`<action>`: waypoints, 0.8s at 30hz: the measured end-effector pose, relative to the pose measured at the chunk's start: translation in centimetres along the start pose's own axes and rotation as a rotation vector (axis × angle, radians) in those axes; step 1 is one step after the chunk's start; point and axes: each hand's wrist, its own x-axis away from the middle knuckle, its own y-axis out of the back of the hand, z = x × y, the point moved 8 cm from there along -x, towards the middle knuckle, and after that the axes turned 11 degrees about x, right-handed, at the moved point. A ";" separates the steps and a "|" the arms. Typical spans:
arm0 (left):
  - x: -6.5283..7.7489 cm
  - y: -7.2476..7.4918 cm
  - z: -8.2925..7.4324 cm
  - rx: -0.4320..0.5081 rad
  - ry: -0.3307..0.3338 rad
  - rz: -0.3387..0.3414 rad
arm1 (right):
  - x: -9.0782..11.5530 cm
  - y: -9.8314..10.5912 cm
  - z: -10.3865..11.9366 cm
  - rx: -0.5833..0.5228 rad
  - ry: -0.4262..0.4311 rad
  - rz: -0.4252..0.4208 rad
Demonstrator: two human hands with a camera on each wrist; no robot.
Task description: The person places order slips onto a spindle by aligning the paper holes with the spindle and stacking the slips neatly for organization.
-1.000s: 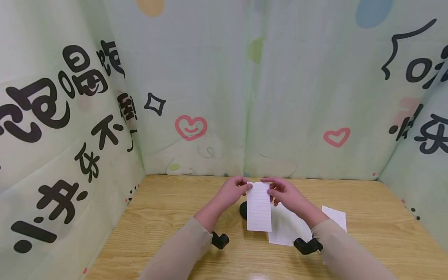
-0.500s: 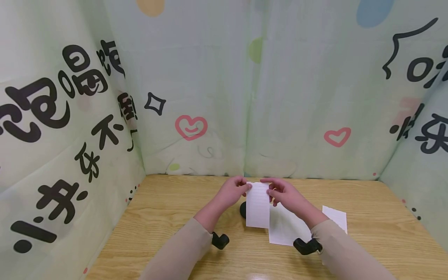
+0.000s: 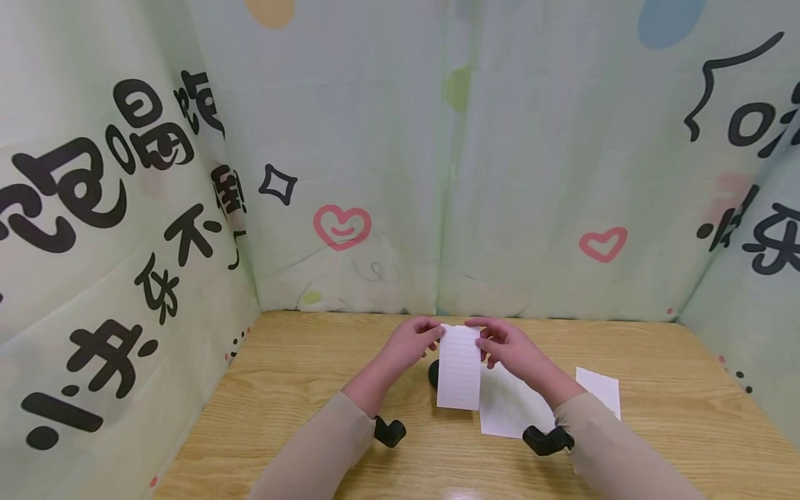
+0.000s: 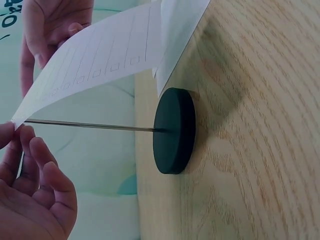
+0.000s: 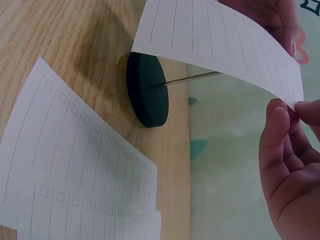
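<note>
A lined paper slip (image 3: 459, 368) with small checkboxes hangs upright and bowed between both hands, above a spike paper holder. My left hand (image 3: 410, 344) pinches its top left corner between thumb and fingertips. The right hand (image 3: 507, 347) pinches the top right edge. In the left wrist view the holder's round black base (image 4: 174, 131) stands on the table, its thin metal rod (image 4: 90, 125) reaching toward the slip's top edge, close to the left fingertips. The rod's tip is hidden there. In the head view the slip covers most of the holder.
Two more checkbox sheets (image 5: 75, 130) lie overlapping on the wooden table (image 3: 281, 389), right of the holder, partly under the right forearm. A printed curtain (image 3: 400, 173) closes off the back and both sides. Black camera mounts (image 3: 390, 432) stick out from the wrists.
The slip's lower end has swung up and then partly back down, drifting slightly left. My left fingers have shifted a little left along the slip's corner. The right hand stays in place.
</note>
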 end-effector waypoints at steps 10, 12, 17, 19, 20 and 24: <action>0.1 -0.2 -0.1 -0.024 -0.003 -0.011 | 0.0 0.1 0.1 -0.029 -0.001 -0.024; 0.1 -0.3 -0.2 -0.028 -0.011 -0.012 | 0.0 0.1 0.0 -0.024 -0.007 -0.026; 0.2 -0.4 -0.4 -0.035 -0.028 -0.009 | 0.0 0.0 -0.3 -0.016 -0.023 -0.031; 0.3 -0.4 -0.5 -0.041 -0.030 -0.010 | 0.0 0.0 -0.4 -0.016 -0.029 -0.033; 0.3 -0.4 -0.6 -0.046 -0.031 -0.011 | 0.0 0.0 -0.4 -0.013 -0.028 -0.032; 0.4 -0.4 -0.5 -0.059 -0.033 -0.011 | 0.1 0.0 -0.4 -0.008 -0.033 -0.030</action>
